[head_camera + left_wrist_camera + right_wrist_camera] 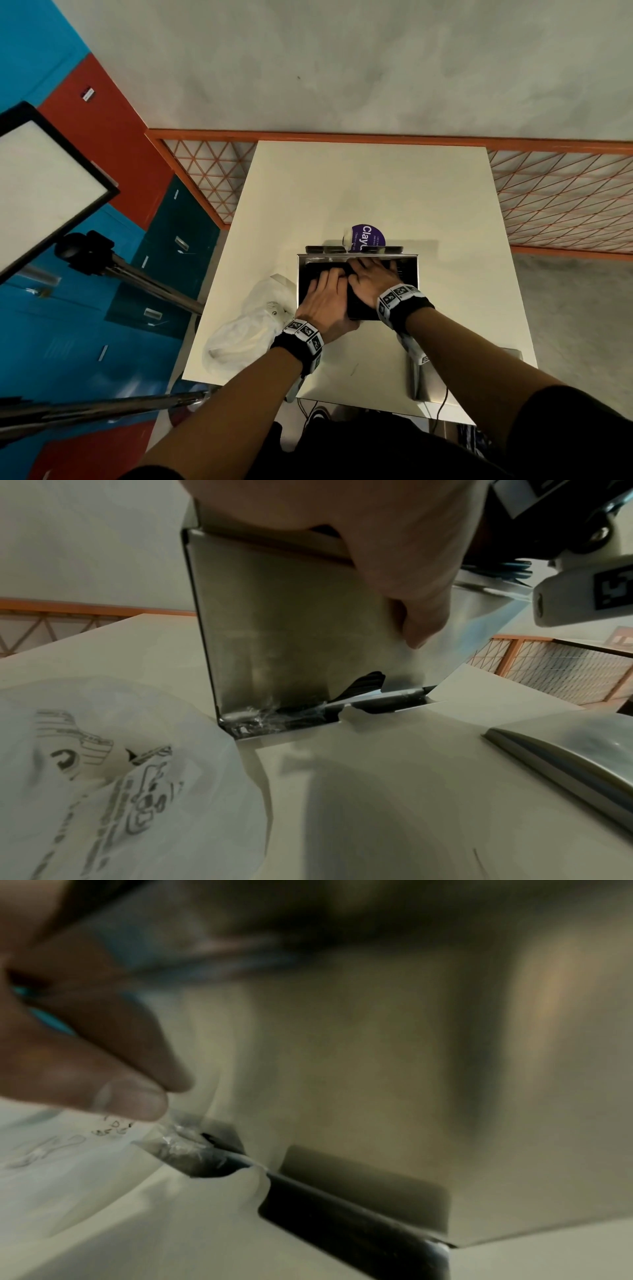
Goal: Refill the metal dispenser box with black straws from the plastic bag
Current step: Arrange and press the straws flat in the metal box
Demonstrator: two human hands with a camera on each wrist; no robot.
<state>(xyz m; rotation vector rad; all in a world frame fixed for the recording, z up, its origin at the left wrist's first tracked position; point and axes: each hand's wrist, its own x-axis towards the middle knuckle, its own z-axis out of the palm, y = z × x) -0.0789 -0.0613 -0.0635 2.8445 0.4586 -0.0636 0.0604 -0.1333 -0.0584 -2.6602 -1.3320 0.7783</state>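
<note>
Straws [317, 274] already lie dark inside the open dispenser box [409, 270], both hands, left hand [325, 301] and right hand [371, 282], press them flat with fingers spread, the plastic bag [246, 329] at left looks nearly empty, so I judge only closing remains.

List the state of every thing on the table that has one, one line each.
metal dispenser box: upright, top open, black straws inside.
black straws: in the box, under both hands.
plastic bag: crumpled, left of the box.
left hand: flat on the straws.
right hand: flat on the straws.

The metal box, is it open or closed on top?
Open: both hands reach into the metal box, pressing black straws.
</note>
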